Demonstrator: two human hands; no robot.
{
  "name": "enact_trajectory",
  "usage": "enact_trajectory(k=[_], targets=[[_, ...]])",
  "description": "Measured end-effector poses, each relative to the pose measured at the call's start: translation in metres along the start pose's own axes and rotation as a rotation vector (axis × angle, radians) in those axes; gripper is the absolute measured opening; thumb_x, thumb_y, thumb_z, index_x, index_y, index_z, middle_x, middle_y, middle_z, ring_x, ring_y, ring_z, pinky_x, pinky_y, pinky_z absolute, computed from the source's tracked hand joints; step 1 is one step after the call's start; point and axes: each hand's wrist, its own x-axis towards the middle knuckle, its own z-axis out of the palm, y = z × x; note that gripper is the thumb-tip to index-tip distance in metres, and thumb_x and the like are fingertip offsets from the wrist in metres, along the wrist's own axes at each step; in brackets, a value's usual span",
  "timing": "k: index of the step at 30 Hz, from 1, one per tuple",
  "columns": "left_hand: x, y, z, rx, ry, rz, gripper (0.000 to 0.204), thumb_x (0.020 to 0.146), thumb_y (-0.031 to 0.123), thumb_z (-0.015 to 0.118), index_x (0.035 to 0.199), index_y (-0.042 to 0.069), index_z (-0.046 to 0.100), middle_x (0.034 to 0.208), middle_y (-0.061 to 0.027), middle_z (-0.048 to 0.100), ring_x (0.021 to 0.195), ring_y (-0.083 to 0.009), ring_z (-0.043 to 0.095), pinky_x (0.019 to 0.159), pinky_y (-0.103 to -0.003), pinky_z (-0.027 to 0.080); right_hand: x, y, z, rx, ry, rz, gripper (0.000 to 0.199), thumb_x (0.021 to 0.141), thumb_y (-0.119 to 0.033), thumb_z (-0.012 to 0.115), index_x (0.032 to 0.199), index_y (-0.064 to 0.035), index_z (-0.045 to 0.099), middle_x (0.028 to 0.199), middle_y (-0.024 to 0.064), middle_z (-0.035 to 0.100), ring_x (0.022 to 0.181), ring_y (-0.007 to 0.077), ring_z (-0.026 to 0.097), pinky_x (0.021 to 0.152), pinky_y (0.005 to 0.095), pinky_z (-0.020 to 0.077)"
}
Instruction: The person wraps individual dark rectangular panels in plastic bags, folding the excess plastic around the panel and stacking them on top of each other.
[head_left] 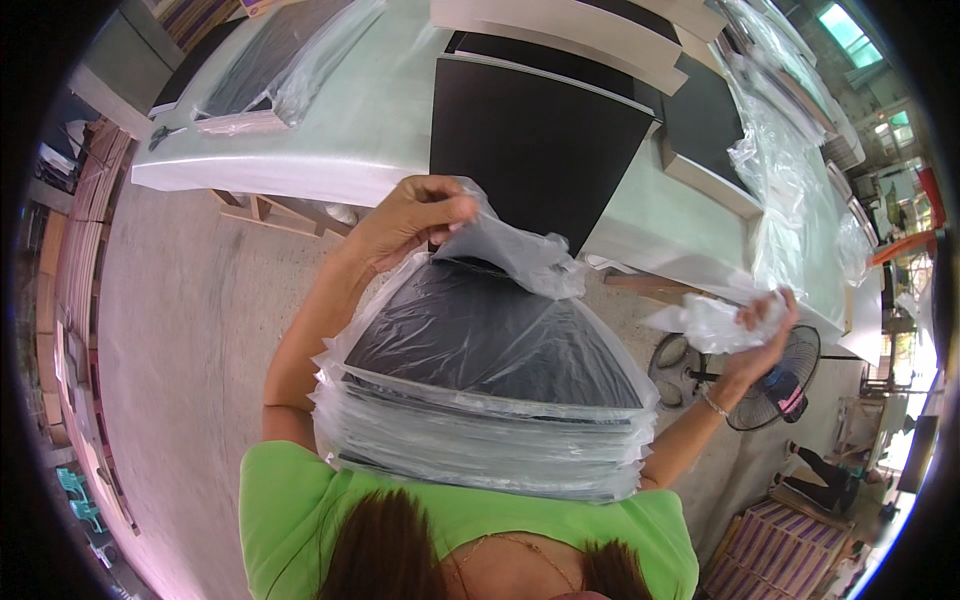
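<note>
Although the stack point(490, 345) is bagged, one flap point(515, 250) is loose, pinched by the left grip point(415, 215); plastic point(712, 325) is bunched in the right grip point(770, 335).

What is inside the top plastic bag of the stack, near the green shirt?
A flat, dark panel shows through the clear plastic bag. The loose plastic flap hides part of its far edge, and its underside cannot be seen.

a floor fan point(785, 388) and a dark-trousered person point(842, 490) at right; turquoise stools point(78, 498) lower left.
</note>
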Motion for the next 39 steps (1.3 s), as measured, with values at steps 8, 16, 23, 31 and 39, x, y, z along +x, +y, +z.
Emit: enact_trajectory(k=[8, 16, 23, 31, 39], targets=[[0.006, 0.020, 0.053, 0.086, -0.115, -0.052, 0.019, 0.077, 0.021, 0.072, 0.078, 0.005, 0.062, 0.068, -0.0013, 0.059, 0.059, -0.0062, 0.057, 0.048, -0.018, 0.042, -0.026, 0.022, 0.177, -0.813, -0.772, -0.385, 0.034, 0.065, 0.001, 0.068, 0.097, -0.0074, 0.064, 0.088, 0.0061, 0.059, 0.071, 0.0179, 0.058, 0.059, 0.0240, 0.0450], [0.013, 0.023, 0.068, 0.172, -0.204, -0.043, 0.019, 0.074, 0.019, 0.074, 0.078, 0.005, 0.061, 0.070, -0.0015, 0.059, 0.059, -0.0070, 0.056, 0.048, -0.019, 0.039, -0.030, 0.027, 0.205, -0.658, -1.004, -0.541, 0.046, 0.057, 0.011, 0.063, 0.098, -0.0117, 0.065, 0.100, 0.0053, 0.060, 0.063, 0.0193, 0.059, 0.054, 0.0273, 0.0474], [0.010, 0.015, 0.055, 0.038, -0.192, -0.187, 0.022, 0.076, 0.021, 0.072, 0.085, 0.005, 0.060, 0.071, -0.0010, 0.058, 0.062, -0.0065, 0.054, 0.050, -0.018, 0.039, -0.028, 0.049, 0.206, -0.103, -0.956, -0.377, 0.027, 0.065, 0.007, 0.061, 0.089, -0.0055, 0.061, 0.088, 0.0092, 0.064, 0.064, 0.0139, 0.059, 0.049, 0.0221, 0.0448], [0.012, 0.004, -0.028, 0.716, 0.580, 0.353, 0.032, 0.078, 0.027, 0.069, 0.093, 0.001, 0.059, 0.079, -0.0043, 0.059, 0.073, -0.0133, 0.057, 0.066, -0.025, 0.046, -0.013, 0.040, 0.159, -0.264, -0.625, 0.077, 0.011, 0.090, -0.014, 0.053, 0.087, -0.0055, 0.048, 0.063, 0.0049, 0.054, 0.047, 0.0073, 0.047, 0.038, 0.0186, 0.0360], [0.027, 0.009, 0.065, 1.041, -0.164, 0.637, 0.025, 0.082, 0.021, 0.060, 0.100, 0.004, 0.057, 0.096, -0.0115, 0.057, 0.090, -0.0229, 0.057, 0.084, -0.033, 0.042, -0.015, 0.039, 0.189, -0.362, -0.829, 0.368, 0.023, 0.081, -0.022, 0.066, 0.093, -0.0048, 0.056, 0.070, -0.0024, 0.051, 0.055, 0.0033, 0.046, 0.046, 0.0183, 0.0362]])
